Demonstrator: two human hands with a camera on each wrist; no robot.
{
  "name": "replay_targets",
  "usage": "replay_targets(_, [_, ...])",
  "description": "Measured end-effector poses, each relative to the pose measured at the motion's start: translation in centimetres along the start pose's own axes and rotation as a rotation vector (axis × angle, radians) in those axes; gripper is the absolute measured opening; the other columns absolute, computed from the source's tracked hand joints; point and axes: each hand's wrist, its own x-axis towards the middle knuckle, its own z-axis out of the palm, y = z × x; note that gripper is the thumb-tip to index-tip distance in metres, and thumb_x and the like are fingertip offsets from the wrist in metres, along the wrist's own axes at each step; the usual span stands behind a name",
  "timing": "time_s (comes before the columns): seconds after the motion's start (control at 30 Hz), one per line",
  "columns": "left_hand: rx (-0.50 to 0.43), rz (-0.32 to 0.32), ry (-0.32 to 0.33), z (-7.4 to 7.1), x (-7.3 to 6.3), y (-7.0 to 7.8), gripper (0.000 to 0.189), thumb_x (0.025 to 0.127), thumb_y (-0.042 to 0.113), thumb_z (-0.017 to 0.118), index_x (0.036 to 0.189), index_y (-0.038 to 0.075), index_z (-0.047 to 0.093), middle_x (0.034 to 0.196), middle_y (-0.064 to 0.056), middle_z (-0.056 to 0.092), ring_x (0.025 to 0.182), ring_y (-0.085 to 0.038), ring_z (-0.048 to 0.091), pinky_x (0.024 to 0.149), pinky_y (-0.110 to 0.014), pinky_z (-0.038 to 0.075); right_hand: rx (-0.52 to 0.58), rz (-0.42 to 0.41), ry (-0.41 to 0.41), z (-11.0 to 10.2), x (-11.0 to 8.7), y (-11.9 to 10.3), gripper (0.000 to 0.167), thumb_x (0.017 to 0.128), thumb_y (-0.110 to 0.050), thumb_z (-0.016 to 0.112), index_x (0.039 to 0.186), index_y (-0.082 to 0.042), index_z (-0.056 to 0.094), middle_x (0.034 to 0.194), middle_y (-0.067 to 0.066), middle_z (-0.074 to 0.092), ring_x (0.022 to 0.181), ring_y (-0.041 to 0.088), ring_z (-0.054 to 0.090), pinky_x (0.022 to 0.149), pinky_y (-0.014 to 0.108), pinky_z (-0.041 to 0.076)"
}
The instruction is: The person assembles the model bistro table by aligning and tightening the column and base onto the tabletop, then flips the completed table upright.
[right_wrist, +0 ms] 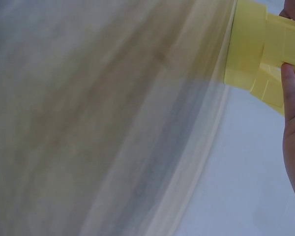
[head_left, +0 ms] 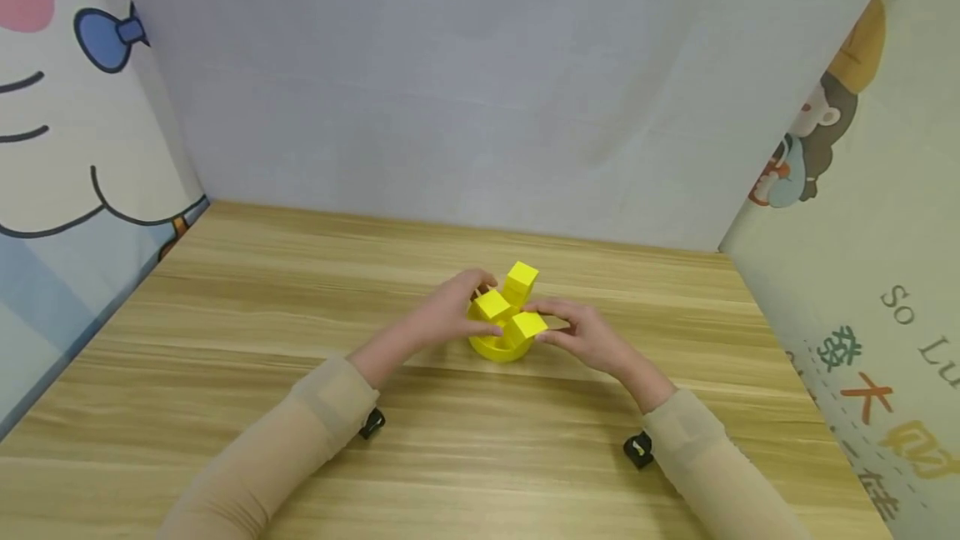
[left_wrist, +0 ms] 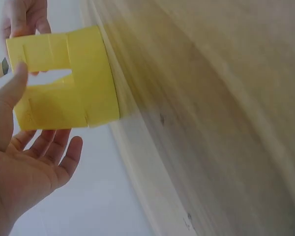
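Observation:
A yellow plastic piece stands upright on the table, with a round ring-like base and three square-topped blocks rising from it. My left hand holds the left block, its thumb on the near side and its fingers on the far side. In the left wrist view, that thumb presses the piece's wall, and some fingertips pass behind it. My right hand pinches the right block between thumb and fingers. Neither hand touches the back block.
Wood-grain table surface extends around the piece. Behind it hangs a pale cloth, with printed cloths on the left and right. Small black wrist devices show below the left cuff and right cuff.

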Motion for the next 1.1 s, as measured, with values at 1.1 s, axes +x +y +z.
replay_targets(1.1, [-0.048, -0.197, 0.126, -0.3, -0.8, 0.8, 0.07, 0.074, 0.043, 0.078, 0.124, 0.001, 0.051, 0.11, -0.009, 0.056, 0.097, -0.022, 0.052, 0.082, -0.033, 0.05, -0.019, 0.018, 0.0, 0.0, 0.0, -0.1, 0.041, 0.089, -0.013, 0.063, 0.127, 0.0, 0.056, 0.132, 0.02, 0.054, 0.121, 0.033, 0.051, 0.085, 0.032, 0.053])
